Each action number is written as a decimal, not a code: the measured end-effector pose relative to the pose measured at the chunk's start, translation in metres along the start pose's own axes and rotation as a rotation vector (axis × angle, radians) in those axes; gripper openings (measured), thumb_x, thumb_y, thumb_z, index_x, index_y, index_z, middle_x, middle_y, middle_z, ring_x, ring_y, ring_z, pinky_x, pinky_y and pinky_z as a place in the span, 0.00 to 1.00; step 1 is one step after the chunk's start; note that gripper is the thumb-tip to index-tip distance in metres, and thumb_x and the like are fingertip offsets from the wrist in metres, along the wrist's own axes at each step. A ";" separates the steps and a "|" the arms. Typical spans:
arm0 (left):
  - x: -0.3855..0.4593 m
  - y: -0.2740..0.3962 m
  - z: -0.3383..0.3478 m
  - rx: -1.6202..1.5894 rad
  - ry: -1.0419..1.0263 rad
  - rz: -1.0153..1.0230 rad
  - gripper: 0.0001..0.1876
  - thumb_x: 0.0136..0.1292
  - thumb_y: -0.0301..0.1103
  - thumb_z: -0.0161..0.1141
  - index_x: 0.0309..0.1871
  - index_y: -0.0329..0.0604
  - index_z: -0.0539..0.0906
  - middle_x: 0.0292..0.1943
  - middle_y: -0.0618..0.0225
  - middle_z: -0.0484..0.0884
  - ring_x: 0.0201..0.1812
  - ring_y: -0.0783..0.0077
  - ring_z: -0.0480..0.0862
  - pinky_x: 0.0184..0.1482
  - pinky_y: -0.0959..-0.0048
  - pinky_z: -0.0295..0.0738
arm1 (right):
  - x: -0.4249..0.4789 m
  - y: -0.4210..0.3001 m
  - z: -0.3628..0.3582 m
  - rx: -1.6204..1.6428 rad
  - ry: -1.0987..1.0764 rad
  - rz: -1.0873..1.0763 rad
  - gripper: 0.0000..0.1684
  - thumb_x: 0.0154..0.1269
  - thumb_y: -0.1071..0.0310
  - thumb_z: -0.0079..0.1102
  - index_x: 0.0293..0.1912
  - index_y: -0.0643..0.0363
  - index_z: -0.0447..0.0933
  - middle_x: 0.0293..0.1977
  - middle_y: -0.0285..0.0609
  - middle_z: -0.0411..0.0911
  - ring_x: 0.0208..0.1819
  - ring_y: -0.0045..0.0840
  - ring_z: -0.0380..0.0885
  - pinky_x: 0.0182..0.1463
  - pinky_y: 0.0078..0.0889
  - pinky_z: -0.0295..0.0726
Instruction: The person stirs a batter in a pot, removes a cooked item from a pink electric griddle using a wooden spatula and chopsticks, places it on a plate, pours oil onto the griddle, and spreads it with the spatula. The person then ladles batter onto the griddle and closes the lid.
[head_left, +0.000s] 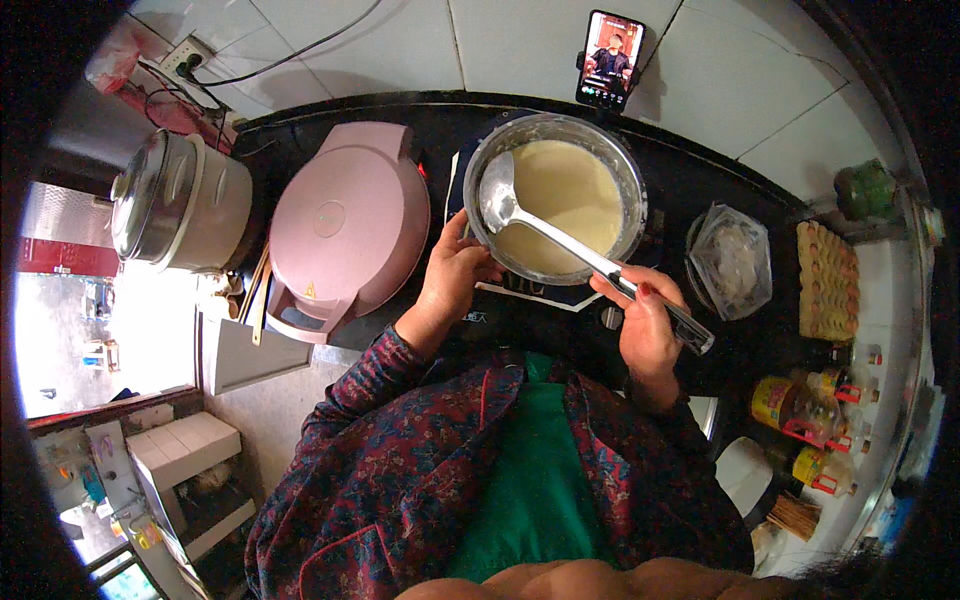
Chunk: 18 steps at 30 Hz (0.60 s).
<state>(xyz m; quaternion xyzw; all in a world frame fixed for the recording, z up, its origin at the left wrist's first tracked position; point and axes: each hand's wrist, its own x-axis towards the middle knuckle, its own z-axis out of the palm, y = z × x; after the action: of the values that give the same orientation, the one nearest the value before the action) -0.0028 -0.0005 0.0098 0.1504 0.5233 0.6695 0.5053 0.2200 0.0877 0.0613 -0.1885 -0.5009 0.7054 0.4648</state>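
Note:
My right hand (651, 322) is closed around the black-and-metal handle of a ladle (555, 234). The ladle's bowl rests over the left inner side of a round metal pot (637, 191), above pale yellow batter or liquid (574, 199). At the pot's lower left rim is my left hand (454, 277), its fingers against the outer wall; some fingertips are hidden behind the rim. Left of the pot stands a closed pink electric griddle (341, 217), its front handle pointing towards me.
A lidded steamer pot (184, 202) and wooden chopsticks (255, 289) lie left of the griddle. A phone (611, 56) stands against the tiled wall. On the right are a plastic bag (731, 259), an egg tray (826, 281) and several oil bottles (795, 409).

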 end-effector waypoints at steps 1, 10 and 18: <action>0.000 0.001 0.000 -0.005 0.001 0.001 0.33 0.58 0.19 0.45 0.69 0.45 0.52 0.39 0.58 0.77 0.32 0.67 0.81 0.33 0.73 0.79 | 0.002 0.003 0.001 0.019 -0.001 0.000 0.16 0.66 0.67 0.46 0.45 0.71 0.70 0.42 0.56 0.75 0.43 0.45 0.78 0.52 0.52 0.77; 0.004 -0.005 -0.005 0.013 -0.017 0.017 0.33 0.59 0.19 0.44 0.70 0.43 0.52 0.38 0.57 0.77 0.32 0.67 0.80 0.33 0.73 0.78 | 0.040 0.016 -0.029 0.240 0.170 -0.045 0.14 0.68 0.65 0.43 0.46 0.64 0.71 0.42 0.49 0.76 0.44 0.47 0.78 0.51 0.54 0.77; 0.002 -0.005 -0.004 -0.008 -0.009 0.018 0.34 0.59 0.19 0.44 0.70 0.43 0.50 0.38 0.56 0.76 0.32 0.67 0.80 0.33 0.73 0.78 | 0.033 -0.013 -0.044 0.046 0.163 -0.157 0.16 0.69 0.66 0.40 0.47 0.69 0.69 0.44 0.57 0.75 0.45 0.48 0.77 0.52 0.54 0.77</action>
<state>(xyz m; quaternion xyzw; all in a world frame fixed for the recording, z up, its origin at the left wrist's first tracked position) -0.0045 -0.0009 0.0035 0.1562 0.5169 0.6754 0.5022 0.2421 0.1396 0.0599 -0.1945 -0.4585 0.6604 0.5620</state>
